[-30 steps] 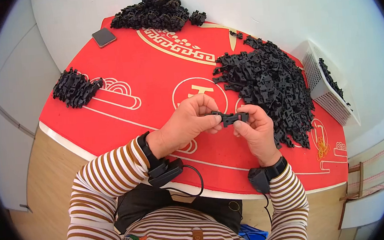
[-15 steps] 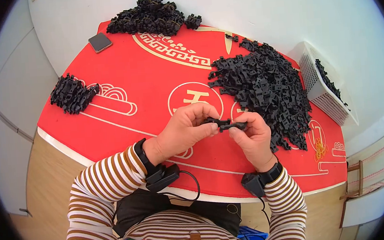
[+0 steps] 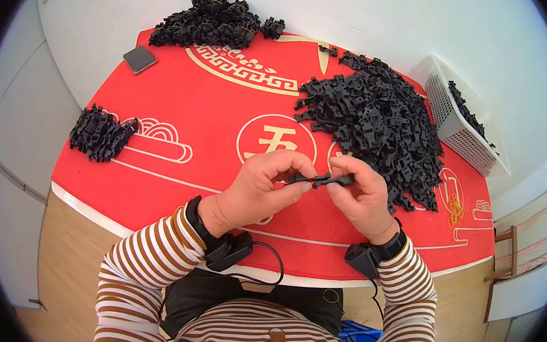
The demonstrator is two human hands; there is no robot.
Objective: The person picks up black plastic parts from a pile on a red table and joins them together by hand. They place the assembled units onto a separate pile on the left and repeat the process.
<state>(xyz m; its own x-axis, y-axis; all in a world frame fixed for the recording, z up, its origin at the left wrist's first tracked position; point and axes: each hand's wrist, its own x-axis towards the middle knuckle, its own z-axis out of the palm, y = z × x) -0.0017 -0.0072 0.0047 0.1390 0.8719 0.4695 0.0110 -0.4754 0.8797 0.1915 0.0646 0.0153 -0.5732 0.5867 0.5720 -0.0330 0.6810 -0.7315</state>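
Over the near middle of the red table, my left hand [image 3: 276, 182] pinches a small black plastic part [image 3: 300, 178] between thumb and fingers. Facing it, my right hand [image 3: 364, 197] pinches another black plastic part [image 3: 340, 182]. The inner ends of the two parts meet and overlap between my fingertips; the outer ends are partly hidden by my fingers. Just beyond my right hand spreads a large loose pile of similar black parts [image 3: 378, 118]. At the left of the table lies a row of black parts [image 3: 100, 134] laid side by side.
Bundled black parts [image 3: 207, 25] are heaped at the back, near a phone [image 3: 140, 59]. A white perforated basket [image 3: 459, 124] holding more parts stands at the right edge. Yellow rubber bands [image 3: 456, 211] lie at the right. Cables hang from the black wrist devices [image 3: 230, 251].
Both hands stay close together, the pieces between them now turned and more nearly in line. My right fingers have shifted slightly. The piles look the same.
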